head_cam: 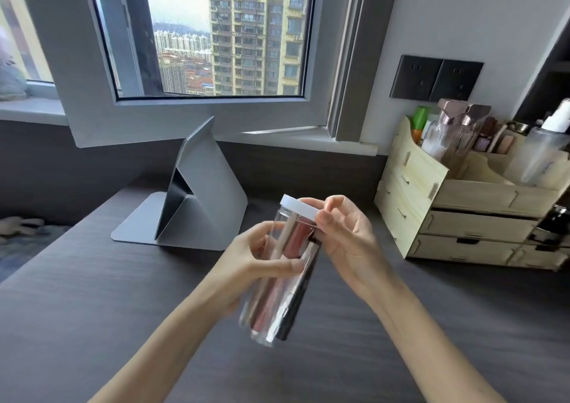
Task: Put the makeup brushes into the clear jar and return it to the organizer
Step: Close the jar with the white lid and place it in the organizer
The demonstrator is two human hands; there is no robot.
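Dark wood-grain desk [92, 294] filled the foreground, backed by a grey-framed window [216, 38] that looked out on high-rise blocks. Both bare hands held the clear jar [279, 276] above the desk, tilted so that its top leaned away and to the right while its blurred base pointed back toward the person.

The left hand [246, 263] wrapped the jar's middle, fingers curled round the far side and thumb pressed across the near wall. The right hand [342, 236] sat at the upper end, its fingertips [324, 217] closed on the rim of the white lid [300, 206], which was seated on the jar's mouth.

Inside the jar, between the two grips, lay the makeup brushes [287, 248]: a pale wooden handle, a pink one and a dark one with a silvery ferrule, all running lengthwise. Their exact number could not be told through the blur near the base.

Beyond the left hand, a grey folding stand [197, 199] stood on the desk. Past the right hand, well apart from the jar, a light wooden organizer [431, 205] with drawers stood against the wall, its upper compartments crowded with bottles [447, 134]. Above it, two black wall sockets [436, 78] were set side by side.
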